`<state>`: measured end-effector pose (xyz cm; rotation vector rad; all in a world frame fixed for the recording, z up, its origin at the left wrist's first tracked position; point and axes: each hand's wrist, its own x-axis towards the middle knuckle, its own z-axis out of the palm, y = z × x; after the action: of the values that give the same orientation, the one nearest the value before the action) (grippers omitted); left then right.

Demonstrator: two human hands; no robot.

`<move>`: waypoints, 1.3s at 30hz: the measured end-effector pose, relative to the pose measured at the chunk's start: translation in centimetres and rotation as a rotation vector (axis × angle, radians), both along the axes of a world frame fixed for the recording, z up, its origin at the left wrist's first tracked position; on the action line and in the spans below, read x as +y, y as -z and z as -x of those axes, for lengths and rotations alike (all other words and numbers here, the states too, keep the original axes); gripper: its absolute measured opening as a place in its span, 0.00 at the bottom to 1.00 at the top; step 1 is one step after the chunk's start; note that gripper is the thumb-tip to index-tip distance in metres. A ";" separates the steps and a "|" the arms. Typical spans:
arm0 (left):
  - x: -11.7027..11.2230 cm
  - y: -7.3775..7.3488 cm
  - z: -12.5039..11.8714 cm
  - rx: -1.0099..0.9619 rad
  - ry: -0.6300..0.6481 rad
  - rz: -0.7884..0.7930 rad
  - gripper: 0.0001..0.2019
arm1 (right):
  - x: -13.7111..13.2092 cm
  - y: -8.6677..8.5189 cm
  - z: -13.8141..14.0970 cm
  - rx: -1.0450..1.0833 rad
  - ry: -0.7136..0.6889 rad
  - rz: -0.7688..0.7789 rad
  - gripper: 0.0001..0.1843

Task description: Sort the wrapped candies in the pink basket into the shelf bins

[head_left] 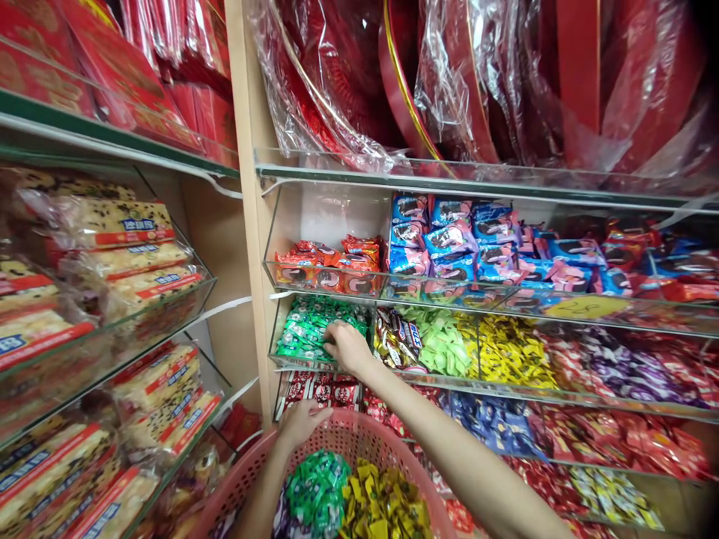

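My right hand [347,346] reaches into a clear shelf bin of green-wrapped candies [306,326]. Its fingers are curled down against the candies, and whatever is between the fingertips is hidden. Below it, my left hand [303,421] grips the far rim of a pink plastic basket [387,442] with holes in its wall. Inside the basket, green-wrapped candies [317,486] lie beside a heap of yellow-wrapped candies [385,501]. A few purple wrappers show at the basket's left, partly covered by my left forearm.
Bins to the right hold pale green candies [441,340] and yellow candies [514,352]. Blue snack packs [449,236] fill the shelf above, behind a clear front lip. Bagged pastry bars [120,224] crowd the left shelves. A wooden upright [252,224] divides the two shelf sides.
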<state>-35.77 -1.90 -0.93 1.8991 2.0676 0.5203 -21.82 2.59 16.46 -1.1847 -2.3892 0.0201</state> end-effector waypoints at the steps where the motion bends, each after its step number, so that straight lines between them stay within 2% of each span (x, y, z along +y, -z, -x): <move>1: 0.0 0.1 0.0 0.001 -0.003 -0.002 0.26 | 0.4 0.2 0.3 -0.031 0.011 -0.005 0.09; 5: 0.1 0.3 0.2 -0.003 -0.008 -0.007 0.26 | 1.1 1.3 0.7 -0.037 0.023 -0.021 0.07; 10: 0.2 0.2 0.2 -0.005 -0.005 0.005 0.25 | 2.0 1.9 0.4 0.224 -0.034 0.044 0.06; 15: 0.2 0.0 0.1 -0.011 -0.003 0.011 0.26 | 3.1 2.0 0.3 0.532 -0.083 0.237 0.04; 18: 0.2 0.0 0.1 0.011 -0.006 0.005 0.26 | 3.1 2.0 0.2 0.737 -0.122 0.344 0.06; 22: 0.1 -0.2 0.0 0.007 0.000 0.008 0.26 | 1.4 1.8 -0.2 0.978 -0.214 0.582 0.14; 26: 0.0 -0.5 -0.1 -0.019 0.010 0.011 0.25 | -0.9 2.2 -1.3 1.081 -0.313 0.810 0.18; 28: 0.1 -0.5 -0.1 -0.008 0.003 0.013 0.25 | -1.9 2.9 -2.0 1.092 -0.343 0.792 0.17; 34: 0.4 -0.3 -0.1 0.004 0.006 0.016 0.26 | -4.1 5.6 -3.9 1.010 -0.329 0.501 0.08; 39: 0.3 -0.3 -0.1 -0.001 0.002 0.039 0.26 | -5.6 6.4 -4.8 0.891 -0.334 0.307 0.06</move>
<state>-35.65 -1.62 -0.59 1.8784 2.0594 0.4771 -16.98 -2.99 10.04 -0.6516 -1.7596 0.8577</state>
